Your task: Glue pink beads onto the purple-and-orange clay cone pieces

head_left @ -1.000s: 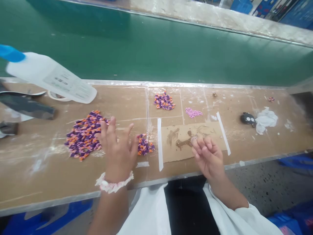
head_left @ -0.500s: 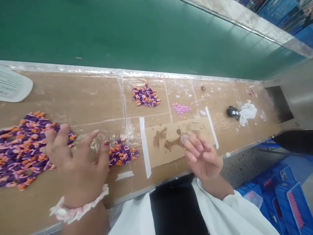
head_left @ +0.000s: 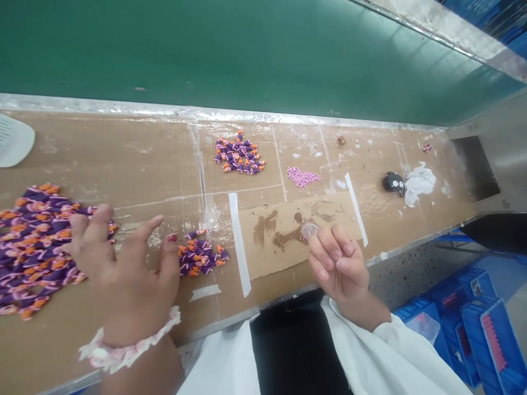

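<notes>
My left hand lies flat and open on the brown cardboard bench, fingers spread. Its fingertips touch a large pile of purple and orange pieces at the left. Its thumb rests beside a small pile of the same pieces. My right hand is closed in a pinch on a small round clear piece. That piece sits over a brown glue smear on a taped cardboard patch.
Farther back lie another purple and orange pile and a heap of tiny pink beads. A black toy head and white crumpled tissue sit at the right. A green conveyor belt runs behind. Blue crates stand below right.
The view has swung right and down, so the white bottle has nearly left the frame. My left hand stays spread by the big pile. My right hand keeps its pinch at the glue.
</notes>
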{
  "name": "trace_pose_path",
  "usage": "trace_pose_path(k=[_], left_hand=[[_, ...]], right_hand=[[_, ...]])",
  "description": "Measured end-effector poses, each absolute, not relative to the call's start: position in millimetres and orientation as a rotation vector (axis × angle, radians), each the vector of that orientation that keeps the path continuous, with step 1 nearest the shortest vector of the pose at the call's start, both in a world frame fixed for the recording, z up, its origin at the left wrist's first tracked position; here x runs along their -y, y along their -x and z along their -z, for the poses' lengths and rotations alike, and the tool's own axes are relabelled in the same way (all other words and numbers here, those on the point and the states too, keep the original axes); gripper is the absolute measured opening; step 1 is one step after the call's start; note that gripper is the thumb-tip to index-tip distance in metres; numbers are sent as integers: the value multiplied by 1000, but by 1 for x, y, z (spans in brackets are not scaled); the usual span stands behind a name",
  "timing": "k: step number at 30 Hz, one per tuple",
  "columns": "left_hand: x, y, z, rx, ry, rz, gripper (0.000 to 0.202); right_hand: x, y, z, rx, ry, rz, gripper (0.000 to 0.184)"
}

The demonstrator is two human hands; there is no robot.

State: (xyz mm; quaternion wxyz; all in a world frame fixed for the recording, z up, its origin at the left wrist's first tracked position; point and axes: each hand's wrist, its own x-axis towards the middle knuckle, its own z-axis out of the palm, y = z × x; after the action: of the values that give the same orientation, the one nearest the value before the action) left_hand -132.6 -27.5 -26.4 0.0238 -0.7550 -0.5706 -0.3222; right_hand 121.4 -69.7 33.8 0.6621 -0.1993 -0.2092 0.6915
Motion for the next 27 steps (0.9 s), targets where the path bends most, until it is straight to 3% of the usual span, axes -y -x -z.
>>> trace_pose_path(k=[27], left_hand=[[29,127,21,1816,2353,926,75]], right_hand=[[67,-129,-32,508,448,-1503,45]])
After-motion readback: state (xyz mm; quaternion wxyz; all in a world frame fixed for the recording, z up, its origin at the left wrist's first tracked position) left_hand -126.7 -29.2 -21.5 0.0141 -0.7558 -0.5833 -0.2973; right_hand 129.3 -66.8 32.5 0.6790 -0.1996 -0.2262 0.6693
